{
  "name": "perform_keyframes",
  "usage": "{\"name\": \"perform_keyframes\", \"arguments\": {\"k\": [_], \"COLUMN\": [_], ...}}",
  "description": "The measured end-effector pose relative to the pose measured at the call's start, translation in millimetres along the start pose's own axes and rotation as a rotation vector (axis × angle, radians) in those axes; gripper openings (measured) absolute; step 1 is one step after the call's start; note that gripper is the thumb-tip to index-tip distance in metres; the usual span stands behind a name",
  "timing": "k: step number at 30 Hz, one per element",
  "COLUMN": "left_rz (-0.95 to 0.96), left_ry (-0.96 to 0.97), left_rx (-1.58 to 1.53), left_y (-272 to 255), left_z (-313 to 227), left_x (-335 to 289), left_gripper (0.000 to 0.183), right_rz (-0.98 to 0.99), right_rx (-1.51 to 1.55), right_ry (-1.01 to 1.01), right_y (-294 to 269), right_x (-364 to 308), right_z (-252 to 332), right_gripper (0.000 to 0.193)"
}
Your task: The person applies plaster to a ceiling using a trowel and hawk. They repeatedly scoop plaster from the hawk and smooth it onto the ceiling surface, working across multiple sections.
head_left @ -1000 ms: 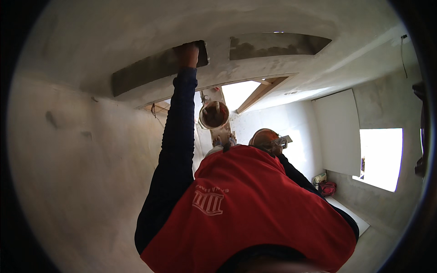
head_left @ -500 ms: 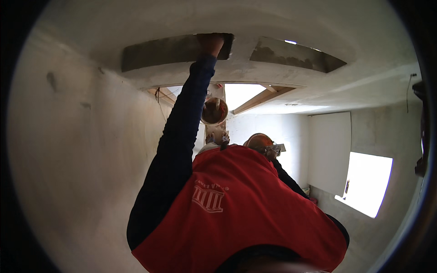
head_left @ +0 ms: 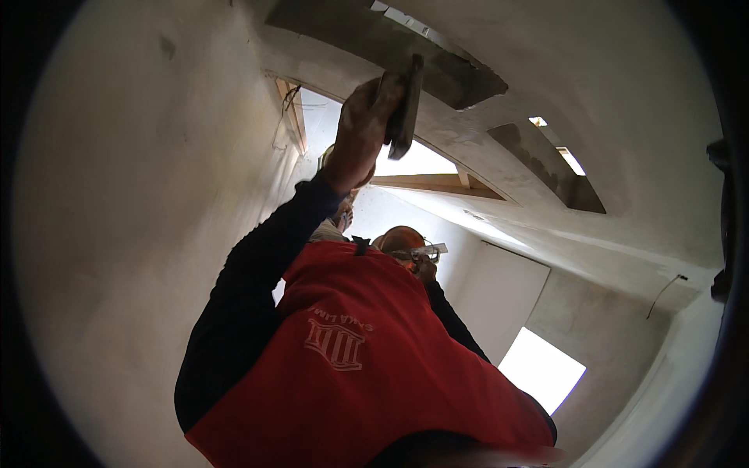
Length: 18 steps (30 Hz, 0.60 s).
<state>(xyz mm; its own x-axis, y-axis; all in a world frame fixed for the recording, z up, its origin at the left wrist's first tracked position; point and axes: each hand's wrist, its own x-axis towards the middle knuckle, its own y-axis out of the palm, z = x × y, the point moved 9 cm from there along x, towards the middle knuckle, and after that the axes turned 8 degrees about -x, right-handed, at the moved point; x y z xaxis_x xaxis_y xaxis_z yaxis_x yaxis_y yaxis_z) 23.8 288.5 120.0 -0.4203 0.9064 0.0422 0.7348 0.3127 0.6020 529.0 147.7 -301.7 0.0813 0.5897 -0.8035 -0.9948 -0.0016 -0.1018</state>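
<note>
My left hand (head_left: 360, 134) is raised and closed on the handle of a dark plastering float (head_left: 409, 109), which is turned nearly edge-on. The float is just below a long grey damp-looking patch (head_left: 460, 78) in the pale plastered surface, apparently apart from it. Low at my right side, my right hand (head_left: 425, 270) is wrapped around a flat metal trowel (head_left: 434, 250). Behind the trowel stands an orange-brown bucket (head_left: 400, 237); its contents cannot be made out. A second round container (head_left: 325, 157) is mostly hidden by my left wrist.
Another grey recessed patch (head_left: 542, 164) lies to the right, with bright gaps. Wooden framing (head_left: 437, 184) edges a bright opening below. Loose wires hang at a left-hand wooden post (head_left: 293, 117), and a wire (head_left: 662, 296) sticks out at right. A pale panel (head_left: 499, 288) stands beside a bright window (head_left: 542, 370).
My left hand has come down off the long grey patch, bringing the float with it and tilting it edge-on. The view has turned and shifted. My right hand still holds the trowel by the bucket.
</note>
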Motion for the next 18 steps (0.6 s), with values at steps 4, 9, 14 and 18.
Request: {"name": "perform_keyframes", "arguments": {"k": [4, 9, 14, 18], "left_rz": [-0.053, 0.099, 0.043, -0.135], "left_ry": [-0.085, -0.313, -0.686, -0.692], "left_rx": [0.099, 0.086, -0.110, -0.274], "left_y": [-5.6, -16.9, -67.6, -106.8], "left_z": [-14.1, 25.9, 137.2, 218.5], "left_x": [-86.7, -145.9, -191.7, -215.5], "left_gripper": [0.052, 0.053, 0.049, 0.039], "right_rz": [-0.042, 0.173, 0.181, 0.295], "right_rx": [-0.081, -0.149, -0.239, -1.432], "right_ry": [0.085, -0.080, -0.194, -0.923], "right_y": [12.6, 54.5, 71.3, 124.9], "right_x": [-6.8, -1.0, 23.9, 12.8], "right_z": [23.0, 58.8, 68.9, 94.1], "right_gripper": [0.015, 0.015, 0.009, 0.024]}}
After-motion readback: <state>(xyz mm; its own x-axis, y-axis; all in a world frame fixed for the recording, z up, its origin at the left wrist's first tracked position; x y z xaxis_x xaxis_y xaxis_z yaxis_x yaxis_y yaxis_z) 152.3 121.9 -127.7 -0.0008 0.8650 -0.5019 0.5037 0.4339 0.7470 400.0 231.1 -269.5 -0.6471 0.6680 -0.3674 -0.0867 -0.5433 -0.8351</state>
